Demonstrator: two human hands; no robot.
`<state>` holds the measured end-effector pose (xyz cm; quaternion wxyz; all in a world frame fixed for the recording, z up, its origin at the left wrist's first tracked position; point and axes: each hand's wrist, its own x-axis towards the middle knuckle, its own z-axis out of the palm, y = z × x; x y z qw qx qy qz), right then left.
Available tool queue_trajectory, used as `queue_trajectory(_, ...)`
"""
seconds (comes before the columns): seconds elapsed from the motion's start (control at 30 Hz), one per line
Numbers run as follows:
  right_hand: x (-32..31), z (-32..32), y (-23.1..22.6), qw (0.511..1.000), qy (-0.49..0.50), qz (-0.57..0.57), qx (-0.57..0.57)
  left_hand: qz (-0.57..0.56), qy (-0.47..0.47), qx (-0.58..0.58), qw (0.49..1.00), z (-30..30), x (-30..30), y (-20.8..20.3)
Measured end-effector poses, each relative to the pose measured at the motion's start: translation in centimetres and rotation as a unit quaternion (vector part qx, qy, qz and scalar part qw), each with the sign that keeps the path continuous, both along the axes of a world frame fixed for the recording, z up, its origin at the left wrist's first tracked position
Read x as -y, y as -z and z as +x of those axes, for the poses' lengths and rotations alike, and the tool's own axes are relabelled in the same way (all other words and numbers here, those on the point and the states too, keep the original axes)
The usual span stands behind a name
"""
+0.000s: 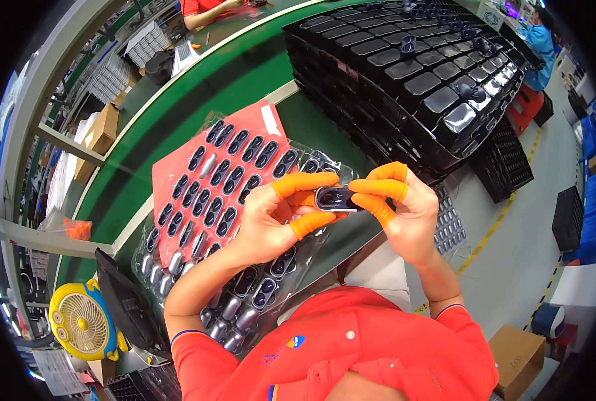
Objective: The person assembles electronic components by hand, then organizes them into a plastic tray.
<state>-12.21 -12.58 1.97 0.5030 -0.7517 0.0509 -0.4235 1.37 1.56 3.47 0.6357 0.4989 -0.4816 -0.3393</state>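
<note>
In front of my chest, both hands hold a small dark oval case (331, 198) with a silver rim, which looks like an earbud charging case. My left hand (268, 219), with orange finger cots, grips its left end between thumb and fingers. The cotted thumb and fingers of my right hand (410, 215) pinch its right end. Below and to the left, a clear plastic tray (291, 284) and a red sheet (167, 164) bear many similar cases (233, 180) in rows. Some show dark hollows, others smooth silver-grey shells. My left forearm covers part of the rows.
A tall stack of black moulded trays (351, 87) rises at the far right of the green bench (144, 167). A yellow-and-blue fan (83, 324) stands at lower left beside a black bag (127, 304). Cardboard box (517, 361) at lower right. A person's arm (211, 13) shows across the bench.
</note>
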Motion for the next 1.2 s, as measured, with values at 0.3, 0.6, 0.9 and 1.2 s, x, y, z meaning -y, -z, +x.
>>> queue_trajectory(0.3, -1.1, 0.5, 0.7, 0.999, 0.036, -0.02, 0.006, -0.029, -0.079, -0.047, 0.995, -0.3, 0.4, 0.6)
queue_trajectory(0.6, -0.3, 1.1, 2.6, 0.981, -0.014, -0.194, 0.019, 0.019, -0.088, 0.127, 0.988, -0.7, 0.1, -0.4)
queue_trajectory(0.9, -1.5, 0.9, 3.0, 0.991, -0.06, -0.119, 0.013, 0.149, -0.066, 0.119, 0.979, -1.1, 0.0, -0.1)
queue_trajectory(1.2, -0.2, 1.7, 2.8, 0.992, 0.007, -0.124, 0.007, 0.117, -0.109, 0.186, 0.969, -0.3, 0.6, 0.5)
